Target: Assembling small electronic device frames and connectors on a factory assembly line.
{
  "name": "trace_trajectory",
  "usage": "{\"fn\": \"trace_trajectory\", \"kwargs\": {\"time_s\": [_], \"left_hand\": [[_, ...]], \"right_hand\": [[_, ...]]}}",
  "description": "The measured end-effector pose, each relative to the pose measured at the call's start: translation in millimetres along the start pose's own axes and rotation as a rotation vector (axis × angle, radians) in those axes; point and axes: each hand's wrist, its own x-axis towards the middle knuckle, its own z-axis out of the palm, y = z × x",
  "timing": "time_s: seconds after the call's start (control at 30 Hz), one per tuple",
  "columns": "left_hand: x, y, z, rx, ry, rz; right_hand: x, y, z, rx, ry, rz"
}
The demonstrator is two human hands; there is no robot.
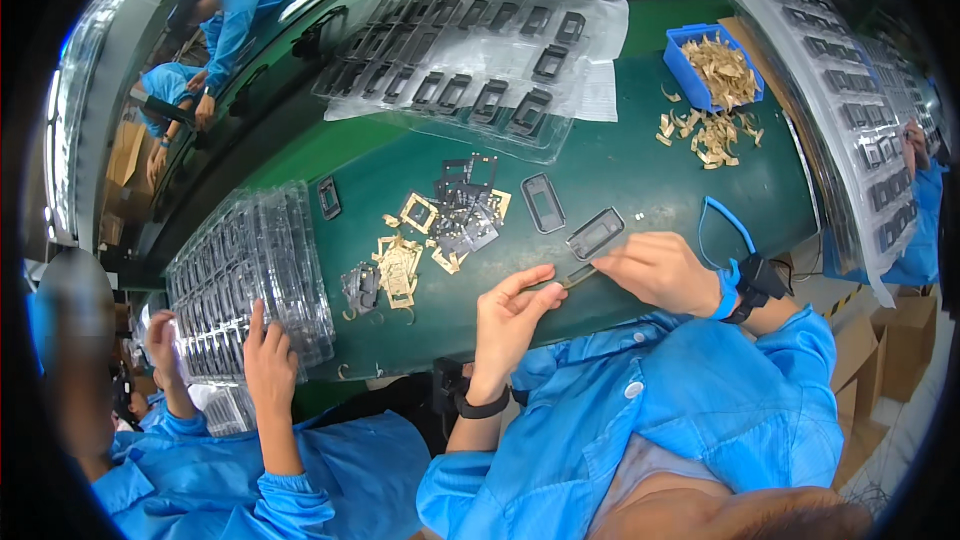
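Note:
Both of my hands meet over the near edge of the green table. My left hand (pixel 512 318) is closed in a pinch, thumb against forefinger, on one end of a thin, dark yellowish strip (pixel 577 278). The fingers of my right hand (pixel 655 272) are closed at the strip's other end. Just beyond them lies a dark rectangular housing (pixel 596 234) with a raised rim. Left of it rests a second black frame (pixel 543 204), flat on the table. Two tiny white bits (pixel 640 216) sit to the right of the housing.
Tan and black cut pieces (pixel 465 210) lie scattered left of centre. At the back stands a clear tray of black frames (pixel 450 70). A blue bin of tan scraps (pixel 712 65) is at the right, with scraps spilled before it. A co-worker's hands (pixel 268 355) touch stacked trays (pixel 245 285) at left.

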Motion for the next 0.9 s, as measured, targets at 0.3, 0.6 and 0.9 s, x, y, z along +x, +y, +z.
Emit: {"fn": "trace_trajectory", "kwargs": {"time_s": [0.3,0.6,0.9], "left_hand": [[8,-21,-3,-0.164,-0.062,-0.143],[5,-27,2,-0.008,-0.091,-0.067],[12,-15,12,0.124,0.135,0.140]], "right_hand": [[-18,6,-4,-0.119,-0.070,-0.168],[13,66,1,-0.119,-0.209,-0.008],[26,24,-4,0.315,-0.084,0.168]]}}
